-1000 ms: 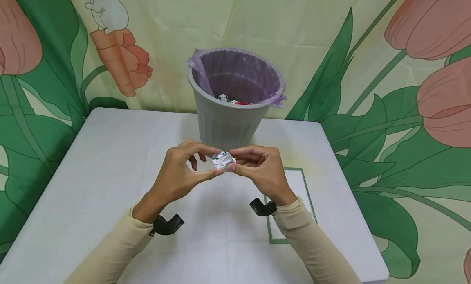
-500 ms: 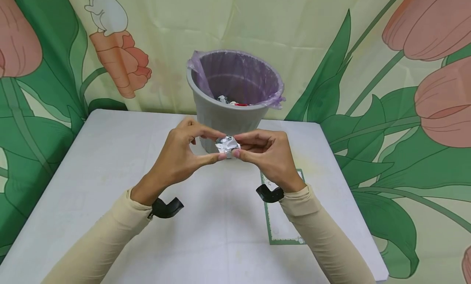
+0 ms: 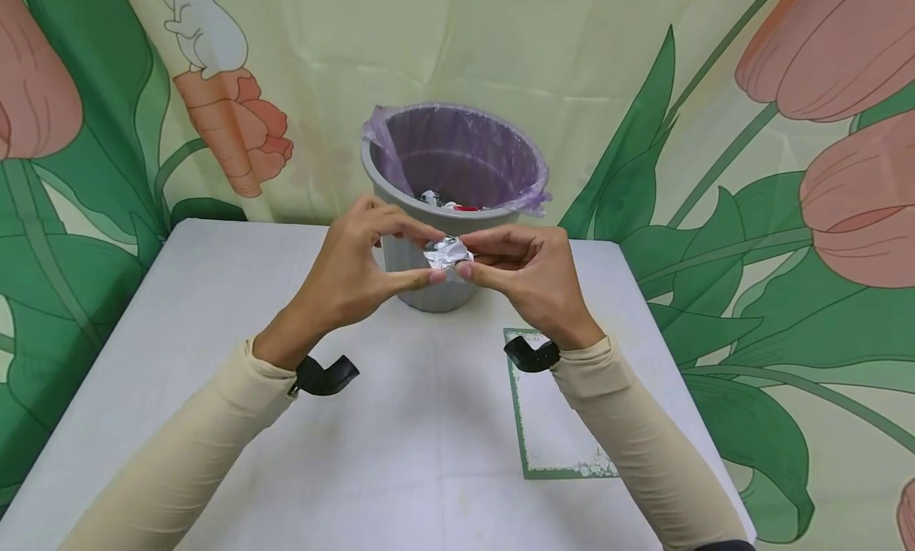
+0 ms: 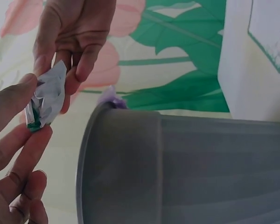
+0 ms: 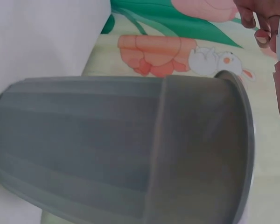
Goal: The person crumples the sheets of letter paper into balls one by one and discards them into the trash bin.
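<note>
A small crumpled foil wrapper (image 3: 448,253), silver with a bit of green, is held up between both hands in front of the bin. My left hand (image 3: 355,259) pinches its left side between thumb and fingers. From the other side my right hand (image 3: 538,273) pinches it too. In the left wrist view the foil wrapper (image 4: 49,95) shows whitish and creased, with a green lower corner. Behind the hands stands a grey bin (image 3: 432,293) lined with a purple bag (image 3: 486,158). Silver and red scraps (image 3: 457,206) lie inside it.
A green-bordered sheet (image 3: 554,412) lies flat on the white table (image 3: 400,424), partly under the right forearm. Behind the table hangs a cloth (image 3: 322,82) printed with tulips, a carrot and a rabbit.
Both hands have risen and moved forward toward the bin with the foil wrapper between them. More of the green-bordered sheet shows. The grip looks the same.
</note>
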